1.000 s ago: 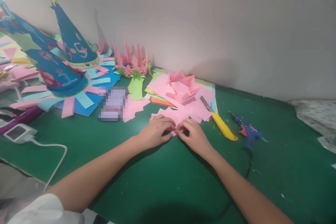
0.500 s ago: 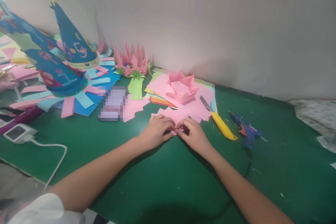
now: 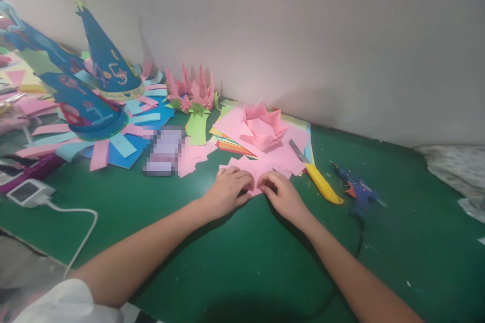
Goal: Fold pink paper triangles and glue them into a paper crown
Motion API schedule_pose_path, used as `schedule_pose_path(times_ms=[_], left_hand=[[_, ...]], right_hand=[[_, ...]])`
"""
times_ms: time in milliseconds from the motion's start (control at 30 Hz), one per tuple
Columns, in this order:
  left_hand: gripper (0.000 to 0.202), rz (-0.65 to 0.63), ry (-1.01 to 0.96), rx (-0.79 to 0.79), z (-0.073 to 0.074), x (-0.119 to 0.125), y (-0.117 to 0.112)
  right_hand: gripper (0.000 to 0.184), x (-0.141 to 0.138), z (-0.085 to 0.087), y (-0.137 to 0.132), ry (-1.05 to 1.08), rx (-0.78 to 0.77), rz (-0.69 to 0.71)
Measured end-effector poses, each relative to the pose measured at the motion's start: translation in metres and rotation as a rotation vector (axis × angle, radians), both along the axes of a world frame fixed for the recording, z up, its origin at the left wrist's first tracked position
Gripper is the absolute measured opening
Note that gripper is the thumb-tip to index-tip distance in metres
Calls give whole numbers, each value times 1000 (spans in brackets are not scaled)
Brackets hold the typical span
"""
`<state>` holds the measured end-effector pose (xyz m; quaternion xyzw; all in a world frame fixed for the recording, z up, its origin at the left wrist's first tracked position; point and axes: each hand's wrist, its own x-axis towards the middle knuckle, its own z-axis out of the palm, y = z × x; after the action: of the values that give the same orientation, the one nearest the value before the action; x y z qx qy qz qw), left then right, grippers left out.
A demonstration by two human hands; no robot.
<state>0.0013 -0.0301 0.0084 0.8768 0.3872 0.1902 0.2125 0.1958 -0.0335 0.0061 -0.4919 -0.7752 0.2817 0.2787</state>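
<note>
My left hand (image 3: 230, 187) rests on the near edge of some pink paper (image 3: 253, 165), its fingers curled over and the thumb close beneath them. Just to its right, my right hand (image 3: 281, 193) has thumb and index finger drawn together at the same paper. A narrow gap of pink shows between the two hands. The fingers partly hide the paper, so its folds cannot be made out. Behind the hands, a folded pink paper flower (image 3: 263, 125) sits on a stack of coloured sheets (image 3: 231, 147).
A yellow utility knife (image 3: 322, 184) with its blade out lies right of my hands, and a blue glue gun (image 3: 359, 193) beyond it. A phone (image 3: 163, 151) lies left. Blue cone hats (image 3: 109, 60) and a pink paper crown (image 3: 191, 91) stand behind. A white charger (image 3: 31, 193) has a trailing cable.
My hands have moved slightly apart, the right one shifting right, so more pink paper shows between them. The left hand stays nearly in place.
</note>
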Motion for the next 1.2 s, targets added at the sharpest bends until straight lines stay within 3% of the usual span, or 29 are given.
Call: schedule_pose_path(times_ms=[267,533,933,1200], left_hand=[[7,1,15,0,3,1,0],[14,15,5,26,-1,1,0],[31,65,119,93,-6,-2,1],[26,38,37,108,-3,-5,-1]], right_hand=[[23,6,-1,-1,17,60,29],[31,4,-2,-8,-104,309,207],[31,2,-1,-12,-107,297,205],[20,1,-1,-11,-127,282,164]])
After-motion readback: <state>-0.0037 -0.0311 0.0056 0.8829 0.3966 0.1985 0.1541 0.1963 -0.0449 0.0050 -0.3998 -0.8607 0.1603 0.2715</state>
